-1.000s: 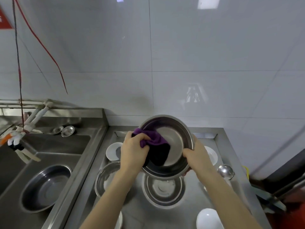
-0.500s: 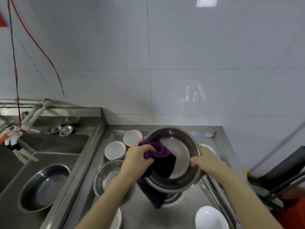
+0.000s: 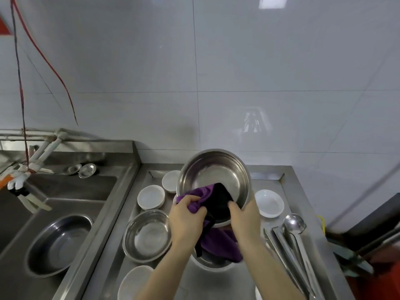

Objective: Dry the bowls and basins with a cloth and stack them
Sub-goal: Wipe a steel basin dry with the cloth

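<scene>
Above steel counter [image 3: 298, 191] — basin [image 3: 214, 169] rim gripped by right fingers [image 3: 233, 206].

Even, diffuse indoor light, moderately bright, with a cool grey cast. Two ceiling-lamp reflections sit on the glossy tiled wall [image 3: 238, 61] at the top edge, and a fainter bright patch lies lower, right of centre. Soft shadow on the wall just above the raised basin [image 3: 213, 169]; its inside shows mild sheen, no blown glare. The black fold of the cloth [image 3: 203, 194] lacks detail. Overall focus soft. Tile joints bow outward; corners smeared, right edge most.
</scene>
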`<state>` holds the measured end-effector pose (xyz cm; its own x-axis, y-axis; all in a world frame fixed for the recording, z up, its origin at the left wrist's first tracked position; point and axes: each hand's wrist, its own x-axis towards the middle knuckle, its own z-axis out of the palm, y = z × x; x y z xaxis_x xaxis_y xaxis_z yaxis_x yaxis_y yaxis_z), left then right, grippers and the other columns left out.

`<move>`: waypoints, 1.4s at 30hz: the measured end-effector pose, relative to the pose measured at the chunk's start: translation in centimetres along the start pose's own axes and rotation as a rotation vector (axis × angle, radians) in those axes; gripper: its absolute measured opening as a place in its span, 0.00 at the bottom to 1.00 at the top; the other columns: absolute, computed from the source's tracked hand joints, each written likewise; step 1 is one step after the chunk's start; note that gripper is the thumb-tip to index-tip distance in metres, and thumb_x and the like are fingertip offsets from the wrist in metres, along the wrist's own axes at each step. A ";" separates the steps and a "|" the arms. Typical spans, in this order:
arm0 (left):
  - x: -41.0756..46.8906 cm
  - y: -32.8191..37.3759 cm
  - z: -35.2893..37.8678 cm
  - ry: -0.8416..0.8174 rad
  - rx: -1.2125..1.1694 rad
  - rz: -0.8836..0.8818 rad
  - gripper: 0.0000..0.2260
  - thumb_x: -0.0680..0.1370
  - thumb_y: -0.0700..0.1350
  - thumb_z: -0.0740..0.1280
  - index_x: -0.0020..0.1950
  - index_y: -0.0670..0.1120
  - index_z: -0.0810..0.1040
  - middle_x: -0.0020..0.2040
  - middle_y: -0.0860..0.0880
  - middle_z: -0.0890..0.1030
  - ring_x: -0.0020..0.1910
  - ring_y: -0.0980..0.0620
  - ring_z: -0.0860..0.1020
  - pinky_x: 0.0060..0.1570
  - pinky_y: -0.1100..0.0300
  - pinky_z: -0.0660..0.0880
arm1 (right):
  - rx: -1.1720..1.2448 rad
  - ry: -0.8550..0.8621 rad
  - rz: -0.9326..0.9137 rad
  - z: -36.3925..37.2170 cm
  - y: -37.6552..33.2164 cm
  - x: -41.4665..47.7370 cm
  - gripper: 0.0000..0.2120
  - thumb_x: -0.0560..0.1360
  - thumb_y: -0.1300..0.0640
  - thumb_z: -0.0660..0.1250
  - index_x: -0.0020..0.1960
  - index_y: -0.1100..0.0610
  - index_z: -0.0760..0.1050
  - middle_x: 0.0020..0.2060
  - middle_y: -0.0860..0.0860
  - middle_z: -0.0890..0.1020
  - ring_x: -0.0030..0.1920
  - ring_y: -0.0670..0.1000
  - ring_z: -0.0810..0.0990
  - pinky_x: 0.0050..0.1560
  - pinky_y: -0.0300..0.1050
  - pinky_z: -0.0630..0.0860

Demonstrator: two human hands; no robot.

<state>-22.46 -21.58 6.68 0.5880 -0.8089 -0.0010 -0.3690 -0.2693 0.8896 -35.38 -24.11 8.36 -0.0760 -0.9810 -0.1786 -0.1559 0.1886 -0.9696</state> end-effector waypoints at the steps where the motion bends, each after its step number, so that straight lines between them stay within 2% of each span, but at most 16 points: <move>1: -0.1 -0.1 -0.1 -0.011 0.005 0.010 0.10 0.70 0.44 0.72 0.48 0.56 0.81 0.46 0.53 0.80 0.42 0.61 0.76 0.42 0.65 0.74 | -0.046 -0.003 -0.008 -0.2 0.0 0.4 0.25 0.74 0.66 0.64 0.69 0.52 0.69 0.50 0.51 0.82 0.50 0.51 0.81 0.52 0.49 0.80; 3: 0.6 -0.6 -0.8 -0.046 0.045 0.060 0.10 0.68 0.44 0.73 0.46 0.57 0.82 0.45 0.52 0.80 0.43 0.58 0.78 0.47 0.59 0.77 | -0.119 -0.080 -0.034 -1.3 -0.6 0.8 0.23 0.72 0.68 0.62 0.61 0.47 0.73 0.43 0.49 0.82 0.45 0.54 0.81 0.46 0.48 0.79; 5: 1.8 -1.2 -1.9 -0.095 0.112 0.143 0.12 0.67 0.42 0.74 0.45 0.57 0.82 0.47 0.53 0.79 0.43 0.55 0.79 0.48 0.57 0.77 | -0.277 -0.195 -0.098 -3.0 -1.6 1.2 0.21 0.69 0.63 0.62 0.50 0.37 0.74 0.41 0.48 0.82 0.44 0.56 0.83 0.44 0.53 0.80; 7: 2.9 -1.2 -3.1 -0.229 0.268 0.310 0.13 0.66 0.40 0.74 0.46 0.56 0.83 0.48 0.54 0.76 0.45 0.54 0.77 0.49 0.60 0.74 | -0.506 -0.411 -0.122 -5.2 -3.4 2.0 0.15 0.68 0.60 0.62 0.46 0.40 0.74 0.42 0.50 0.82 0.40 0.53 0.84 0.39 0.51 0.82; 10: 3.9 -1.0 -4.0 -0.404 0.438 0.500 0.14 0.66 0.40 0.74 0.48 0.55 0.84 0.50 0.53 0.75 0.47 0.53 0.76 0.48 0.68 0.69 | -0.625 -0.644 -0.030 -7.0 -5.3 2.8 0.14 0.73 0.69 0.60 0.48 0.50 0.73 0.38 0.55 0.82 0.26 0.48 0.82 0.26 0.42 0.78; 14: 4.1 -0.6 -3.4 -0.190 0.304 0.454 0.14 0.68 0.37 0.73 0.49 0.53 0.84 0.52 0.53 0.74 0.47 0.54 0.75 0.48 0.69 0.68 | -0.623 -0.451 -0.231 -5.5 -4.8 2.9 0.22 0.74 0.65 0.60 0.47 0.36 0.70 0.38 0.44 0.79 0.32 0.44 0.80 0.32 0.42 0.79; 16: 3.9 -0.6 -3.2 -0.118 0.270 0.413 0.14 0.68 0.36 0.72 0.49 0.53 0.84 0.50 0.53 0.73 0.46 0.54 0.75 0.47 0.71 0.67 | -0.488 -0.344 -0.210 -4.7 -3.8 2.9 0.25 0.72 0.66 0.58 0.44 0.33 0.70 0.37 0.42 0.79 0.35 0.46 0.79 0.37 0.45 0.79; 20: 1.5 -1.1 -1.9 -0.049 0.112 0.177 0.14 0.69 0.39 0.72 0.49 0.57 0.82 0.48 0.50 0.76 0.43 0.51 0.78 0.42 0.59 0.78 | -0.258 -0.198 -0.108 -3.5 -2.0 2.7 0.22 0.71 0.67 0.58 0.52 0.42 0.76 0.38 0.47 0.80 0.39 0.56 0.81 0.42 0.60 0.81; 23: -0.8 -1.1 -0.2 0.043 -0.082 -0.018 0.10 0.70 0.45 0.74 0.48 0.57 0.81 0.47 0.52 0.80 0.43 0.54 0.79 0.44 0.58 0.79 | -0.136 -0.051 -0.093 -2.0 -1.1 1.8 0.24 0.72 0.69 0.57 0.61 0.48 0.76 0.34 0.48 0.77 0.33 0.51 0.74 0.40 0.55 0.78; 26: -0.9 -1.1 0.0 0.029 -0.096 -0.063 0.08 0.69 0.53 0.77 0.45 0.57 0.82 0.44 0.55 0.81 0.45 0.59 0.78 0.46 0.63 0.73 | -0.134 -0.086 -0.080 -1.7 -0.6 0.9 0.23 0.74 0.70 0.58 0.60 0.48 0.75 0.36 0.53 0.79 0.35 0.53 0.77 0.43 0.57 0.79; 30: 0.6 -1.5 -1.4 -0.043 0.108 0.122 0.09 0.69 0.48 0.77 0.47 0.53 0.84 0.49 0.54 0.74 0.46 0.57 0.75 0.43 0.72 0.72 | -0.369 -0.293 -0.097 -4.3 -2.1 2.4 0.19 0.72 0.66 0.61 0.52 0.44 0.76 0.36 0.53 0.81 0.38 0.58 0.83 0.40 0.59 0.83; 32: 1.8 -1.6 -2.3 -0.215 0.234 0.329 0.11 0.68 0.46 0.78 0.49 0.54 0.84 0.51 0.57 0.72 0.48 0.58 0.74 0.52 0.70 0.71 | -0.579 -0.470 -0.068 -6.1 -3.9 3.6 0.14 0.72 0.65 0.63 0.50 0.48 0.77 0.38 0.52 0.83 0.36 0.54 0.85 0.35 0.50 0.83; 35: 3.1 -1.4 -2.9 -0.419 0.344 0.471 0.13 0.67 0.45 0.78 0.49 0.57 0.84 0.53 0.55 0.73 0.50 0.59 0.73 0.53 0.76 0.64 | -0.679 -0.692 0.054 -7.2 -6.5 4.2 0.12 0.74 0.66 0.62 0.49 0.51 0.75 0.33 0.53 0.82 0.32 0.60 0.85 0.28 0.47 0.80; 37: 3.4 -1.0 -2.8 -0.298 0.294 0.464 0.11 0.68 0.43 0.77 0.47 0.55 0.85 0.51 0.54 0.74 0.47 0.59 0.74 0.50 0.73 0.66 | -0.646 -0.666 0.016 -6.5 -6.5 4.5 0.12 0.77 0.61 0.63 0.51 0.44 0.73 0.30 0.48 0.81 0.29 0.52 0.83 0.28 0.45 0.79; 39: 3.4 -0.6 -2.5 -0.121 0.260 0.409 0.10 0.69 0.41 0.76 0.47 0.53 0.85 0.49 0.54 0.74 0.45 0.57 0.75 0.46 0.71 0.66 | -0.568 -0.491 -0.119 -5.5 -5.5 4.0 0.13 0.78 0.54 0.66 0.60 0.40 0.72 0.39 0.43 0.81 0.34 0.45 0.81 0.29 0.39 0.76; 42: 3.0 -1.0 -2.0 0.045 0.071 0.150 0.09 0.69 0.44 0.75 0.45 0.57 0.83 0.48 0.52 0.77 0.44 0.56 0.77 0.46 0.73 0.71 | -0.216 -0.322 -0.055 -3.7 -2.6 2.0 0.21 0.76 0.51 0.71 0.66 0.43 0.70 0.47 0.47 0.82 0.38 0.51 0.84 0.29 0.40 0.76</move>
<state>-18.89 -22.73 6.74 0.5538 -0.8188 0.1512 -0.5037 -0.1848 0.8439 -38.79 -26.37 11.18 0.2456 -0.9477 -0.2038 -0.3573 0.1069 -0.9279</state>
